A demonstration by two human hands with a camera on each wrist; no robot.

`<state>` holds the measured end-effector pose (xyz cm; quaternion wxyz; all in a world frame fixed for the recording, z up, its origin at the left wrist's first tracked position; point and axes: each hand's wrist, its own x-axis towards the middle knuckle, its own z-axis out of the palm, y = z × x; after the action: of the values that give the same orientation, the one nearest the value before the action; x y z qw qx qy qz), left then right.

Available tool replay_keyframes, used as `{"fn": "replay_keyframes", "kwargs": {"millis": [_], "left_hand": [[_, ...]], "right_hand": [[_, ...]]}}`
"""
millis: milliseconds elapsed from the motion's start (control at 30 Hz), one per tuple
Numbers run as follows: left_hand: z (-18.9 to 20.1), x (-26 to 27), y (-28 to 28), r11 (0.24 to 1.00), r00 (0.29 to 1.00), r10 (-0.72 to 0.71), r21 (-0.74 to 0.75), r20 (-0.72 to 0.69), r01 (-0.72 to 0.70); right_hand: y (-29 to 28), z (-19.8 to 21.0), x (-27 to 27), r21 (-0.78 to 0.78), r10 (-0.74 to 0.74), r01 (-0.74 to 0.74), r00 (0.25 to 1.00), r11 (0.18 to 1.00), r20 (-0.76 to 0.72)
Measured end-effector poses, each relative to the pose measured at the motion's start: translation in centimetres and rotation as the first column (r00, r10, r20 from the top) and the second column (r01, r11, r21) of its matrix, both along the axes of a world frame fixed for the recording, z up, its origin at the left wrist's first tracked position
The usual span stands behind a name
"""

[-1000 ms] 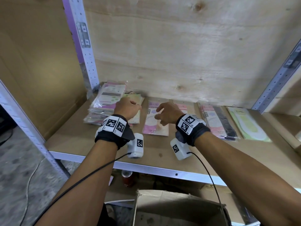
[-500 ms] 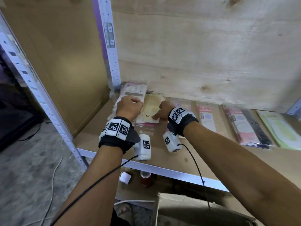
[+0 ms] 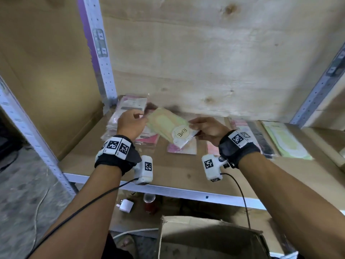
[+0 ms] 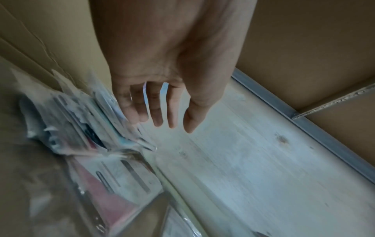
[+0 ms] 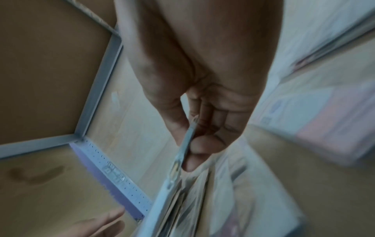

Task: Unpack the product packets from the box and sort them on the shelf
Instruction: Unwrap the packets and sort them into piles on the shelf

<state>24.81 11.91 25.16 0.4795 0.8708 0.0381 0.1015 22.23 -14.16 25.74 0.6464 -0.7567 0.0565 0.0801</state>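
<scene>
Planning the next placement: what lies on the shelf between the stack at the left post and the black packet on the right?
In the head view, pink packets lie flat there, with the yellow-green ENE packet pinched above them by the right hand.

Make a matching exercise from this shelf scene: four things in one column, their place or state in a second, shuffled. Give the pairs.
Things:
1. yellow-green packet
2. left hand
3. cardboard box
4. packet stack

Places or states:
A. below the shelf, in front
B. pinched in the right hand, lifted off the shelf
C. lying in the shelf's left back corner
D. fingers straight, gripping nothing

Pairs: 1-B, 2-D, 3-A, 4-C
</scene>
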Motion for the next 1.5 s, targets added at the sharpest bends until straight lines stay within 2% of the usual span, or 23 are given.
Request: {"fn": "replay_keyframes", "kwargs": {"millis": [133,233,367,433,567,700,767,867,1000,1067,1167,1300,1400,1500], "left_hand": [[0.4,-0.2,-2.7,0.999,0.999,-0.011,0.036,0.041,0.01],[-0.1,-0.5,-5.0,0.995,0.996,-0.093,0.036,0.003,0.093],[-1.4,-1.1,-7.8,0.949,0.943,-0.312,-0.087,-0.113,0.303],[-1.6,-1.5,-9.0,0.923,0.923,-0.365,-0.179,-0.12,0.342],[-1.6,-2.2,-11.7,0.899,0.948,-0.314,-0.34,-0.061,0.276],[-1.6,-2.9,-14.9,0.835,0.968,-0.229,-0.532,-0.099,0.143],[-1.7,-3.5,-16.6,0.787,0.959,-0.276,-0.588,-0.062,0.188],[-2.0,-4.3,-18.9,0.766,0.928,-0.373,-0.568,-0.011,0.301],[-2.6,-4.5,-20.6,0.686,0.823,-0.566,-0.582,-0.051,0.436],[-2.7,-4.6,-21.1,0.68,0.789,-0.61,-0.557,-0.067,0.478],[-2.2,-3.5,-21.3,0.741,0.858,-0.508,-0.547,-0.076,0.39],[-0.9,-0.9,-20.4,0.761,0.927,-0.368,-0.596,-0.069,0.258],[-0.8,0.2,-20.1,0.786,0.93,-0.358,-0.566,-0.087,0.25],[-1.6,0.3,-20.7,0.838,0.904,-0.415,-0.429,-0.102,0.337]], "right_hand": [[-4.1,-0.4,-3.3,-0.004,0.057,-0.057,0.998,0.998,0.015],[-6.7,-0.7,-5.4,0.008,0.072,-0.073,0.997,0.997,0.034],[-9.5,-1.4,-7.4,0.086,-0.006,0.003,0.999,0.996,0.038],[-10.8,-2.1,-8.2,0.191,-0.087,0.082,0.996,0.978,0.019],[-12.6,-3.6,-9.6,0.41,-0.178,0.168,0.984,0.896,-0.015],[-13.5,-4.5,-10.4,0.587,-0.161,0.129,0.987,0.799,0.002],[-13.8,-4.7,-10.4,0.613,-0.162,0.098,0.986,0.784,0.049],[-13.9,-4.6,-10.0,0.596,-0.189,0.094,0.977,0.798,0.099],[-14.1,-4.5,-9.4,0.494,-0.215,0.121,0.967,0.861,0.139],[-14.6,-4.3,-9.2,0.433,-0.215,0.126,0.963,0.893,0.163],[-15.8,-4.4,-9.3,0.388,-0.159,0.08,0.971,0.918,0.176],[-17.9,-5.1,-10.1,0.324,-0.016,-0.042,0.985,0.945,0.173],[-19.5,-5.5,-10.7,0.252,0.025,-0.067,0.985,0.965,0.169],[-21.1,-5.9,-11.3,0.25,-0.033,-0.006,0.988,0.968,0.154]]}}
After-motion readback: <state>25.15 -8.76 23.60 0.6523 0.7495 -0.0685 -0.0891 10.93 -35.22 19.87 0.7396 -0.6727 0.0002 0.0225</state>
